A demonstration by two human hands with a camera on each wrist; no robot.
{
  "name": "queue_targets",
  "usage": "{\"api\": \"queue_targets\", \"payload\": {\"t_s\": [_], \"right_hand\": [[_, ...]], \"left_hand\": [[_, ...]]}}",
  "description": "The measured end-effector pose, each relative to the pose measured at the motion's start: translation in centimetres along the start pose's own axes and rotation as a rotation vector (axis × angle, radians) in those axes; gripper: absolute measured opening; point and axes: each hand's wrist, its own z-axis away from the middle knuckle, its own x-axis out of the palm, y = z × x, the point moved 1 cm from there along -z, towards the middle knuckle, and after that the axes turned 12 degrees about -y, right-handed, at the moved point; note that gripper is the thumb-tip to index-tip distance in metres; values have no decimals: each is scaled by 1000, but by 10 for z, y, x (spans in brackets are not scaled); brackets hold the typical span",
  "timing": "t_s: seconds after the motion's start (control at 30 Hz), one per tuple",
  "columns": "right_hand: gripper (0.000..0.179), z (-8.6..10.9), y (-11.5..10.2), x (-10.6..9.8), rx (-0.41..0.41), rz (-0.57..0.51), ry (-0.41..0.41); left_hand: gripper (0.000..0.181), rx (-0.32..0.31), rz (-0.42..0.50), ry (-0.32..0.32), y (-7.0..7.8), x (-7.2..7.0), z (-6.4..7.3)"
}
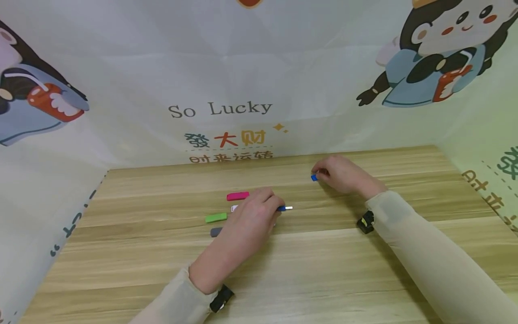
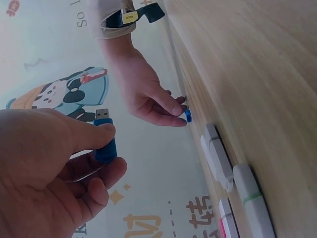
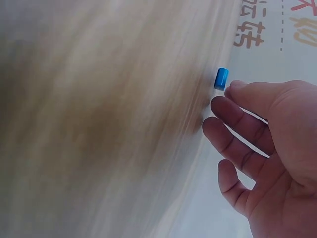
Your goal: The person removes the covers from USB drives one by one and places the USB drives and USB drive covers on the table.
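Observation:
My left hand [image 1: 255,213] pinches a blue USB flash drive [image 2: 105,141] between thumb and fingers. Its bare metal plug [image 1: 288,208] points to the right in the head view. Farther back on the right, my right hand [image 1: 341,173] holds a small blue cap [image 1: 314,177] at its fingertips. In the right wrist view, that cap [image 3: 221,79] shows just past the thumb tip, while the other visible fingers are loosely bent. Beside and partly under the left hand lie a pink USB drive [image 1: 238,196], a green one [image 1: 216,218] and a dark grey one [image 1: 216,232].
A white item [image 1: 234,208] pokes out from behind the left hand. In the left wrist view, white-bodied drives [image 2: 255,201] lie on the wooden table [image 1: 323,279]. Printed cloth walls [image 1: 323,81] close off the table's back and sides.

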Motion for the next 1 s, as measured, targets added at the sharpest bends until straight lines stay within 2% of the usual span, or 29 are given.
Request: {"api": "queue_targets", "payload": {"t_s": [0.17,0.53,0.77,1.0], "right_hand": [[22,8,-2,-2,36,2,0],[21,36,-22,-10,1,47,74],[19,59,-42,-16,-5,105,111],[19,83,-61,-17,-1,145,155]], "left_hand": [[12,-10,8,-9,1,0,0],[15,-30,5,-48,0,0,-7],[13,-98,36,-107,-3,-1,-22],[13,-93,54,-101,-10,-4,-43]]}}
